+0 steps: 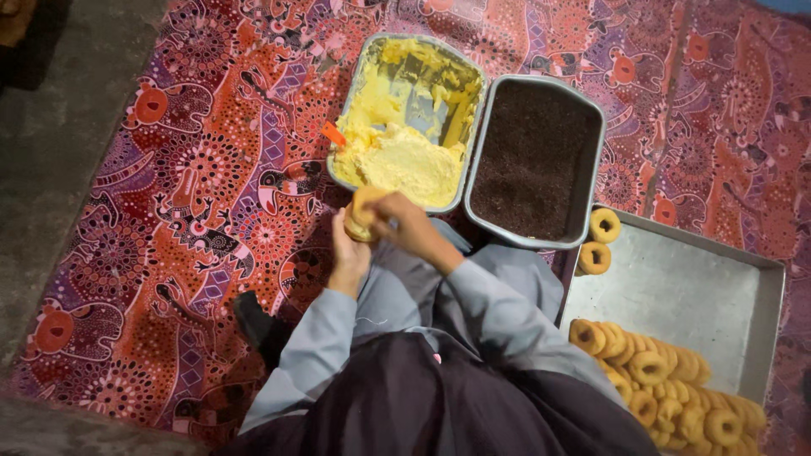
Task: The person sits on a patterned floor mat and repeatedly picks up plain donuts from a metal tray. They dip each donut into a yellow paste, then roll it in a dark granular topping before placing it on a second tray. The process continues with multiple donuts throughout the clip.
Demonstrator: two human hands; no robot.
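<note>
Left hand [348, 253] cupped under a doughnut [365, 213], grip closed around its lower edge, holding it up just in front of the tin of yellow cream [409, 127]. Right hand [404, 221] curled over the top of the same doughnut, fingers closed against it (whether a spreader sits in that grip, cannot tell). Orange handle [333, 133] poking out at the tin's left rim.

Best kept like this, by the look of it: doughnut low and close to the cream, turned in the left grip while the right works the top, so no yellow drips onto the patterned cloth [203, 169].

Now the room. Tin of dark crumbs [536, 160] touching the cream tin on the right, its near rim just beside the right forearm, so a wide elbow swing risks a knock. Metal tray [684, 295] further right, 2 doughnuts [598, 243] at its top-left corner, a heap of plain ones [667, 388] along its near edge, bare metal between. Open cloth to the left, grey floor [59, 143] beyond its edge; dark small object [253, 325] by the left elbow.
</note>
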